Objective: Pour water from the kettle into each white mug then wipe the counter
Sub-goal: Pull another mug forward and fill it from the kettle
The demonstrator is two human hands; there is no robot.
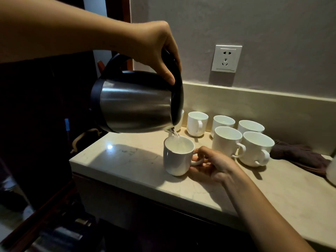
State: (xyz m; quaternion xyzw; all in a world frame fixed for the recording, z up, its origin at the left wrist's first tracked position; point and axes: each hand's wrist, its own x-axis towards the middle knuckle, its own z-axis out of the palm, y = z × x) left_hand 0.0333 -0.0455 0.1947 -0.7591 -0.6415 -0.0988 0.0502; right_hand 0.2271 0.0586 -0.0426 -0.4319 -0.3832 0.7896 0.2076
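Right hand: your right hand (209, 164) holds the handle of the nearest white mug (177, 155), fingers curled round it, on the counter (127, 166).
Left hand: your left hand (156, 51) grips the handle of the steel kettle (134, 102), tilted above this mug.
Progress: water runs into this mug now; the back mugs seem filled, the two front ones (227, 140) I cannot tell.
Left to do: finish pouring, then wipe; the dark cloth (301, 155) lies at far right.
Count: seven mugs (one mostly hidden behind the kettle), one kettle, one cloth.

You look at a dim, warm scene; light from upper left throws the kettle (134, 104) shadow on the counter (127, 166), with one small glare; edges bend
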